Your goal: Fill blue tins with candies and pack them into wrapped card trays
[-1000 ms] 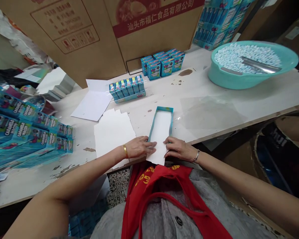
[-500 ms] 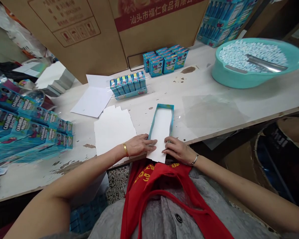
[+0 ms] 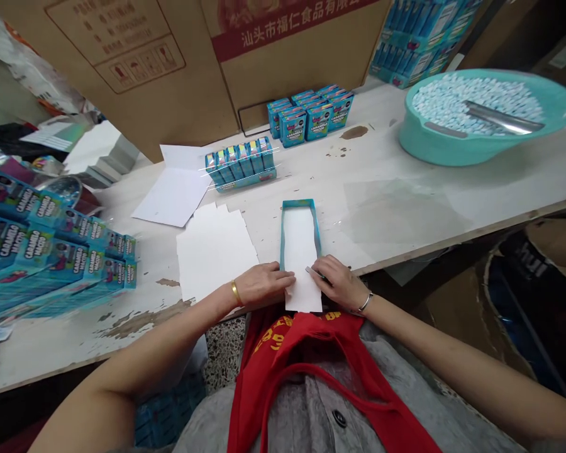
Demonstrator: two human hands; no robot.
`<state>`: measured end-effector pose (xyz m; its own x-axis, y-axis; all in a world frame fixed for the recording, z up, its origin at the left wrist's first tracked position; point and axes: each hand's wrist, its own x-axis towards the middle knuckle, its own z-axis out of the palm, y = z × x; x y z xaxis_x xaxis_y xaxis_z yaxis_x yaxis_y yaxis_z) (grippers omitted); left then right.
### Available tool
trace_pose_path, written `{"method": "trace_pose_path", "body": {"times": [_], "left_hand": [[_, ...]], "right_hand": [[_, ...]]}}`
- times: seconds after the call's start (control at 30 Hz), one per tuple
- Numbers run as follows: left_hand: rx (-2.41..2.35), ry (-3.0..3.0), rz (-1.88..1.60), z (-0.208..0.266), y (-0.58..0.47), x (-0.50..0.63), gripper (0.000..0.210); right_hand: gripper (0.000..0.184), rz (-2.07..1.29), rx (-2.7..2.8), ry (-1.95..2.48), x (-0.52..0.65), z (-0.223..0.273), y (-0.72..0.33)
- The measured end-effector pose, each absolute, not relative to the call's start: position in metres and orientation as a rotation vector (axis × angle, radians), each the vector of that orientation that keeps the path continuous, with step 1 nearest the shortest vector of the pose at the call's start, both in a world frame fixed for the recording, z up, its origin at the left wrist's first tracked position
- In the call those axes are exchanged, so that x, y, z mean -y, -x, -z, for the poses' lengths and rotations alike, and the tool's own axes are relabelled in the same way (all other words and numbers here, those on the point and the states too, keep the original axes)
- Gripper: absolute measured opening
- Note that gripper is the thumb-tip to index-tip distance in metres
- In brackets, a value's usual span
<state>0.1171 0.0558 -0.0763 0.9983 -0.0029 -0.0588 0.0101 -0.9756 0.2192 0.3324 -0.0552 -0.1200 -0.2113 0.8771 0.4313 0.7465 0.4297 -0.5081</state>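
Observation:
A shallow cardboard tray [image 3: 302, 236], white inside with blue walls, lies lengthwise at the table's front edge. Its far end and long sides stand up, while the near end is a flat white flap. My left hand [image 3: 266, 283] grips the near left corner, fingers reaching over the wall onto the white base. On the opposite corner my right hand [image 3: 342, 283] has its fingers bent around the side wall, and a small greyish edge shows at its fingertips. Left of the tray lies a fanned stack of white card blanks [image 3: 217, 248].
Behind the tray is a wrapped row of blue candy boxes [image 3: 240, 165], with more small boxes [image 3: 317, 119] farther back. A turquoise basin [image 3: 453, 148] of pale candies holds a metal scoop. Wrapped packs [image 3: 56, 251] are stacked at left; a large carton [image 3: 287, 63] stands behind.
The tray has turned slightly, its far end swinging left, and now points straighter away from me. My right fingers have shifted and curled more at the near right corner.

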Motion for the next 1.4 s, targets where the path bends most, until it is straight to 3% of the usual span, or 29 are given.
{"method": "trace_pose_path", "body": {"times": [0.3, 0.53, 0.6, 0.8, 1.0, 1.1, 1.4], "left_hand": [[-0.503, -2.654, -0.062, 0.08, -0.129, -0.05, 0.031], [-0.686, -2.433, -0.255, 0.093, -0.14, -0.042, 0.027], [-0.741, -2.34, -0.289, 0.094, -0.139, -0.041, 0.025], [-0.539, -2.253, -0.259, 0.084, -0.131, -0.043, 0.045], [-0.921, -2.193, -0.333, 0.086, -0.147, -0.035, 0.028], [-1.035, -2.145, -0.365, 0.084, -0.154, -0.028, 0.033], [-0.922, -2.869, -0.201, 0.076, -0.153, -0.007, 0.018]], "right_hand": [[0.03, -0.115, 2.222, 1.41, 0.064, 0.12, -0.334], [0.074, -0.216, 2.293, 1.357, 0.083, 0.127, -0.34], [0.072, -0.194, 2.244, 1.387, 0.082, 0.131, -0.339], [0.058, -0.302, 2.067, 1.379, 0.067, 0.132, -0.332], [0.058, -0.31, 1.677, 1.428, 0.063, 0.125, -0.325], [0.045, -0.229, 1.797, 1.412, 0.065, 0.132, -0.325], [0.024, -0.152, 2.021, 1.491, 0.055, 0.129, -0.326]]}}
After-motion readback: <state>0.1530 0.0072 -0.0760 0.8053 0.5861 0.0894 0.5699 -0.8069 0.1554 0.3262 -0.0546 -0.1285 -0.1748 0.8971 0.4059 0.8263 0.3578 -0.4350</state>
